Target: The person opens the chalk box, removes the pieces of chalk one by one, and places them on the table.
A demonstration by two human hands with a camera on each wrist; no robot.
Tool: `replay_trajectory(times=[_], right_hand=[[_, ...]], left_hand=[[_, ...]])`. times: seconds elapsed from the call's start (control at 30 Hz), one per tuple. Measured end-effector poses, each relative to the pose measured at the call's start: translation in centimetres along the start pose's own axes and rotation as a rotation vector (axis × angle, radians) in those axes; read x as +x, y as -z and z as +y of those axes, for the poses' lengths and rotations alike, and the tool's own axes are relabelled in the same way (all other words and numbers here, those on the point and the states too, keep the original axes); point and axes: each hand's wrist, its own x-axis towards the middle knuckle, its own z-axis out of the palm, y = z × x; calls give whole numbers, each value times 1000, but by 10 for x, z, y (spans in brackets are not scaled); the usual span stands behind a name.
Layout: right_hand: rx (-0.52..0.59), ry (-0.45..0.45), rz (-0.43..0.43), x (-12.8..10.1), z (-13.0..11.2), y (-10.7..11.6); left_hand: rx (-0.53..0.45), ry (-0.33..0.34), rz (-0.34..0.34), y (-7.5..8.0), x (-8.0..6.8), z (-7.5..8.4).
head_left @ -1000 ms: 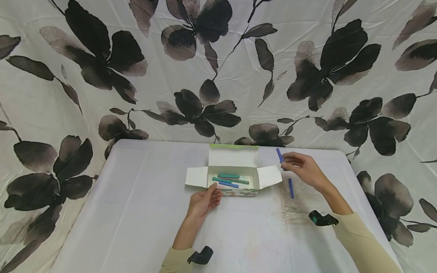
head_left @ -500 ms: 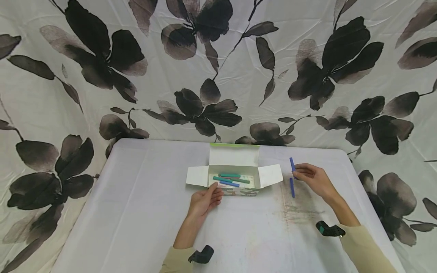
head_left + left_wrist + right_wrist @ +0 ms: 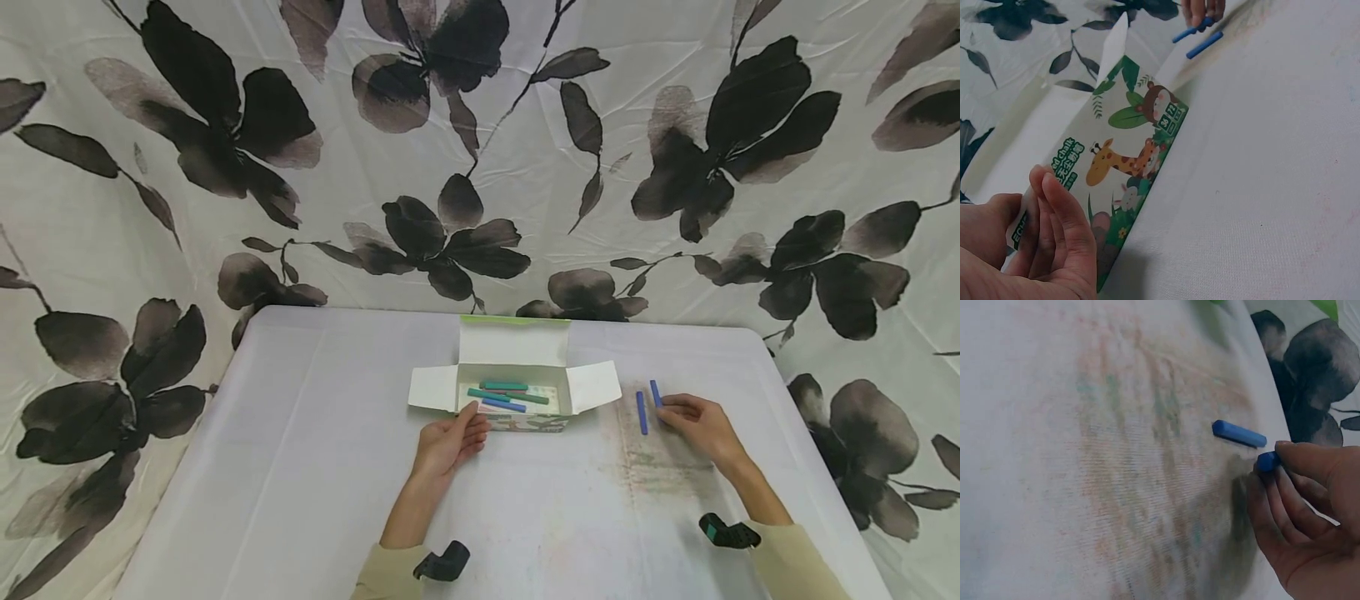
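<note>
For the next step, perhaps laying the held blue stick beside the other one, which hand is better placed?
Likely the right hand: it pinches the held blue stick, right next to the lying blue stick. The left hand is farther away, at the box's front.

The box point(image 3: 522, 423) at the left hand point(image 3: 444, 447) looks like smooth card, its flaps point(image 3: 592, 388) matt. The stick point(image 3: 656, 392) in the right hand point(image 3: 703, 432) and a second stick point(image 3: 641, 413) beside it look like matt chalk. Under both hands lies finely ribbed woven cloth point(image 3: 315, 467), with powdery-looking smudges point(image 3: 1163, 400) near the right; the backdrop point(image 3: 337, 175) beyond them is smooth, creased cloth.
</note>
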Motion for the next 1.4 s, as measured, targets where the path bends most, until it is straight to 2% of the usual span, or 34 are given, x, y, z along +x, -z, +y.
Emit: replay_trajectory(times=[0.23,0.53,0.87,1.17,1.4], right_hand=[[-173,21,42,-6,5,-6],[-230,83,65,-6,-6,-6],[-224,105,127,0,-39,4],[-179,180,121,9,-71,10],[-162,216,78,18,-96,6]], left_hand=[[4,6,8,-1,-2,1],[3,2,-6,-2,-2,-1],[11,9,0,0,-2,-1],[9,6,-5,2,-3,-1],[26,-3,-8,4,-3,-1]])
